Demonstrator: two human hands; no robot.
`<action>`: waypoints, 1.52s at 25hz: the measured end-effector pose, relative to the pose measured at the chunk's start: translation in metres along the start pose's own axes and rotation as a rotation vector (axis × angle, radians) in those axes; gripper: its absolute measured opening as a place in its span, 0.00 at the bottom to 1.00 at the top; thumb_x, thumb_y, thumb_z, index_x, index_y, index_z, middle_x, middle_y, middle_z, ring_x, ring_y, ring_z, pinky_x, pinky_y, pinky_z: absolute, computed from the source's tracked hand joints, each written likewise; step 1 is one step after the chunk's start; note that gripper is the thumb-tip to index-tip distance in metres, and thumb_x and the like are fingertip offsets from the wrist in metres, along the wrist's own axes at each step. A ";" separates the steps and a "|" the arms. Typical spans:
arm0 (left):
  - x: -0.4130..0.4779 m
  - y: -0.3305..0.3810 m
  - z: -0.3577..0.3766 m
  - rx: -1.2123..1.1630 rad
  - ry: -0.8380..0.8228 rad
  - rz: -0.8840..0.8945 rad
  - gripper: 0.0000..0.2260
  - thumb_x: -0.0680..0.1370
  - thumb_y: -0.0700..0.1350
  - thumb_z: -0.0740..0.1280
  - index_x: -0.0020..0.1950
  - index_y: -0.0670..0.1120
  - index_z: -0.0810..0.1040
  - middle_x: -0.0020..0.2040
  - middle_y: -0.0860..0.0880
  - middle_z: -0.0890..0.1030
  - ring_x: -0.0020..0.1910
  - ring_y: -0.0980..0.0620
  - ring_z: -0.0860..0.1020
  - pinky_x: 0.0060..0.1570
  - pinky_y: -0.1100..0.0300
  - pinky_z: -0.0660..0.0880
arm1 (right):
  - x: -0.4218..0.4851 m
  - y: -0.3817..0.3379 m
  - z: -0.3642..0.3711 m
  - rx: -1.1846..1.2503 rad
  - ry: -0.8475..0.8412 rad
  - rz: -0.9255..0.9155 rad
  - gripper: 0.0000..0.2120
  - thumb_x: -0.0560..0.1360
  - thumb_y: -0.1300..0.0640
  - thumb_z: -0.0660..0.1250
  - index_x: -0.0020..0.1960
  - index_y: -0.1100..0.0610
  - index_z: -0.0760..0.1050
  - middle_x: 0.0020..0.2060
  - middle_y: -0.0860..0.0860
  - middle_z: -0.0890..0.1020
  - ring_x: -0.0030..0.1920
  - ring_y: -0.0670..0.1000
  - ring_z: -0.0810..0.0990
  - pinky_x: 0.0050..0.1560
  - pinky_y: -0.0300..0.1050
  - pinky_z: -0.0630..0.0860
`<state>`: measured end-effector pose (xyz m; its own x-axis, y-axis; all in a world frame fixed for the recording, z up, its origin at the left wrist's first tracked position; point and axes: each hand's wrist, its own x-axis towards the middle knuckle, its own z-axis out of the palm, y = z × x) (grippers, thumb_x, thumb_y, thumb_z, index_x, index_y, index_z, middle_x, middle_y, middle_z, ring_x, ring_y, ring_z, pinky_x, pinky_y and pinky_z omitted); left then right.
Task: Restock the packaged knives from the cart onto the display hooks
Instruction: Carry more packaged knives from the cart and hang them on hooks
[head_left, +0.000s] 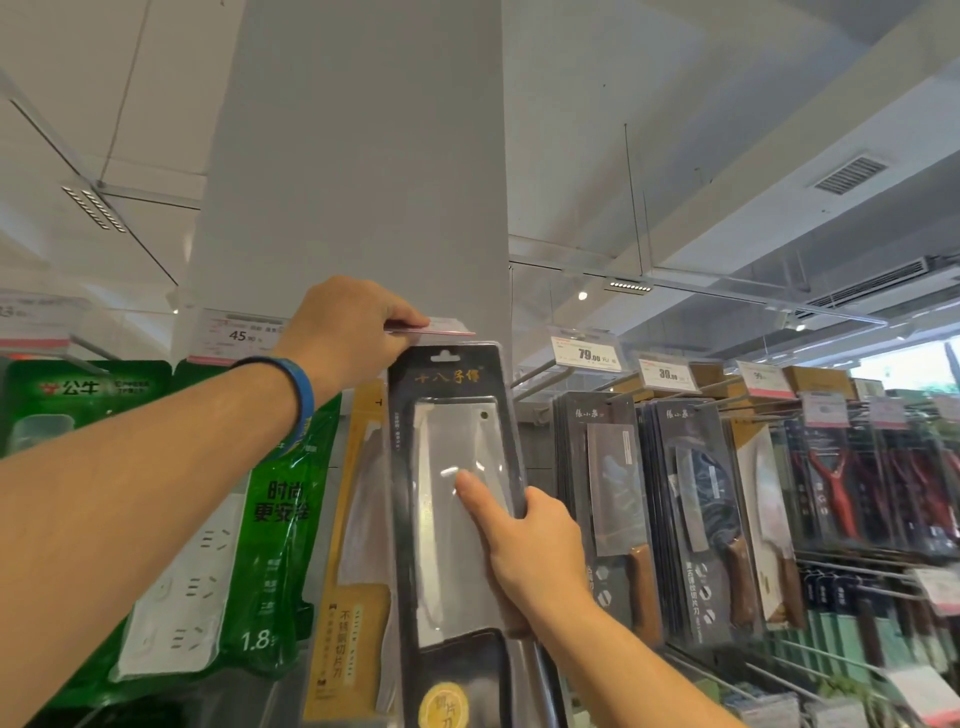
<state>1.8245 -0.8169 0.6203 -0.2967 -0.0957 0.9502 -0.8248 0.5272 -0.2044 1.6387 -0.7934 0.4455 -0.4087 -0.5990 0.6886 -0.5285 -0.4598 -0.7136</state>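
A black blister pack with a cleaver (447, 447) stands upright in front of the display, its hang hole just under a price tag (441, 326). My right hand (530, 551) grips the pack's right edge, thumb pressed on the clear front. My left hand (348, 332), with a blue wristband, pinches the price tag at the tip of the hook above the pack. The hook itself is hidden behind the tag and my fingers. A yellow-carded knife pack (358, 571) hangs just left, behind it.
Green power-strip packs (223, 545) hang at the left. More packaged knives (691, 519) hang on hooks to the right under price tags (587, 354). A grey pillar (363, 156) rises behind the display. The cart is out of view.
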 end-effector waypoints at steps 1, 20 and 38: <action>0.000 0.000 0.000 0.006 0.007 -0.009 0.12 0.79 0.50 0.67 0.62 0.55 0.82 0.57 0.52 0.84 0.54 0.48 0.80 0.47 0.59 0.71 | -0.002 -0.005 0.005 -0.070 -0.010 -0.018 0.34 0.63 0.19 0.64 0.37 0.52 0.71 0.31 0.46 0.79 0.31 0.46 0.76 0.29 0.45 0.69; -0.004 0.000 0.001 -0.028 0.029 -0.005 0.12 0.80 0.48 0.66 0.63 0.54 0.82 0.56 0.50 0.85 0.51 0.48 0.78 0.46 0.59 0.73 | -0.009 -0.011 0.015 -0.104 -0.137 -0.130 0.28 0.65 0.23 0.68 0.33 0.46 0.67 0.23 0.30 0.74 0.25 0.31 0.72 0.20 0.29 0.64; -0.005 -0.003 0.001 -0.036 0.047 0.008 0.12 0.78 0.48 0.67 0.61 0.55 0.83 0.55 0.52 0.85 0.52 0.48 0.80 0.48 0.60 0.73 | -0.005 0.019 0.018 0.045 0.083 -0.065 0.44 0.60 0.19 0.65 0.38 0.64 0.71 0.32 0.56 0.80 0.31 0.54 0.75 0.39 0.58 0.77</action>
<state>1.8281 -0.8187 0.6160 -0.2797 -0.0521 0.9587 -0.8044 0.5578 -0.2044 1.6443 -0.8104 0.4263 -0.4360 -0.5114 0.7405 -0.5228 -0.5259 -0.6709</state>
